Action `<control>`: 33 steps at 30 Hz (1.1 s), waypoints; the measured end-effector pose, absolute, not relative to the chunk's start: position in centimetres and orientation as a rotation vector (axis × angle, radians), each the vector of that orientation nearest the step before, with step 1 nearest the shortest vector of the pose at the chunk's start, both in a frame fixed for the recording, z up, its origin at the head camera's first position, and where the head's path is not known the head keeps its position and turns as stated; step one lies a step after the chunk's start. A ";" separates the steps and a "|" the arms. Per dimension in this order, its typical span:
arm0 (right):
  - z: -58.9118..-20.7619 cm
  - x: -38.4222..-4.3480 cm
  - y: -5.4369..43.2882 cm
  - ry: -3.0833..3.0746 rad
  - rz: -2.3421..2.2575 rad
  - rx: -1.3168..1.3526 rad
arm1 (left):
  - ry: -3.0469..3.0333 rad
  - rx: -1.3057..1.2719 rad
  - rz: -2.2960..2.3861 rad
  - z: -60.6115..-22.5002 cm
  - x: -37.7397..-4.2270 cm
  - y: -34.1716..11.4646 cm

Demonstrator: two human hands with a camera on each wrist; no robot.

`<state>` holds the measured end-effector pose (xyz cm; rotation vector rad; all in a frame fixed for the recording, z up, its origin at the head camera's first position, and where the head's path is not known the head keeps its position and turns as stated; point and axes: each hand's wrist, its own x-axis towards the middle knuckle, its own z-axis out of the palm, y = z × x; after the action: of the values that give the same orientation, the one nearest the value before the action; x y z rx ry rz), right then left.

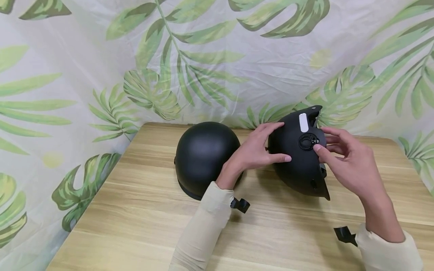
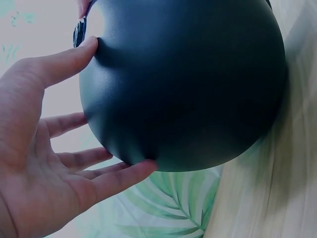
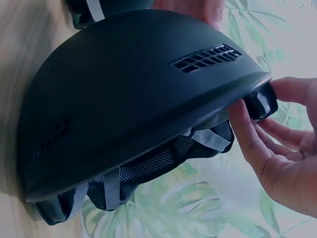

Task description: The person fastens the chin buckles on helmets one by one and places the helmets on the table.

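A matte black helmet [image 1: 288, 165] stands tilted on the table, its opening facing right. Near its rim are a white oblong label [image 1: 304, 122] and a round black ring-shaped fitting [image 1: 306, 141]. With straight, spread fingers my left hand [image 1: 254, 148] touches the dome, as the left wrist view also shows. At the rim my right hand [image 1: 354, 162] pinches the helmet, its thumb outside beside the round fitting and its fingers toward the inner side. Grey straps [image 3: 112, 188] and dark padding show inside the rim in the right wrist view, below a mesh vent [image 3: 208, 58].
A second black helmet [image 1: 207, 154] sits dome up to the left, partly behind my left wrist. Both stand on a wood-grain table [image 1: 142, 210]. A leaf-patterned cloth [image 1: 203, 56] hangs close behind the table's back edge. Black mounts stick out at both sleeves.
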<state>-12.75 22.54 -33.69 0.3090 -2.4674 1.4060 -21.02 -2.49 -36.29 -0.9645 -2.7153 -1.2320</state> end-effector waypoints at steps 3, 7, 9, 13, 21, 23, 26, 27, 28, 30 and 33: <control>-33.8 -12.8 22.6 -2.475 1.445 0.319 | -2.713 -0.960 -1.228 -36.4 -21.0 -2.3; -33.9 -12.9 22.7 -2.440 1.521 0.344 | -2.711 -0.962 -1.226 -36.3 -21.0 -2.3; -34.0 -13.0 22.8 -2.400 1.609 0.343 | -2.709 -0.962 -1.227 -36.3 -21.0 -2.3; -34.2 -13.0 23.2 -2.275 1.837 0.343 | -2.706 -0.955 -1.224 -36.3 -20.9 -2.2; -34.6 -13.5 24.0 -2.010 2.145 0.249 | -2.550 -0.927 -1.407 -36.4 -20.9 -2.1; -34.7 -13.7 24.4 -1.893 2.234 0.243 | -2.486 -0.917 -1.493 -36.7 -21.0 -2.1; -34.8 -14.0 24.9 -1.736 2.348 0.273 | -2.462 -0.887 -1.561 -37.1 -21.1 -2.0; -34.8 -14.0 25.1 -1.703 2.376 0.283 | -2.477 -0.875 -1.569 -37.2 -21.2 -1.9; -34.8 -14.1 25.2 -1.684 2.397 0.293 | -2.499 -0.861 -1.571 -37.3 -21.2 -1.9; -34.9 -14.2 25.5 -1.665 2.421 0.309 | -2.557 -0.832 -1.565 -37.4 -21.3 -1.8; -35.0 -14.3 25.8 -1.655 2.442 0.323 | -2.627 -0.794 -1.577 -37.5 -21.3 -1.6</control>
<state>-14.27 25.84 -34.98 0.3229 -1.6551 2.4422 -21.29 -1.61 -37.47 -0.7940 -2.6266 -1.5774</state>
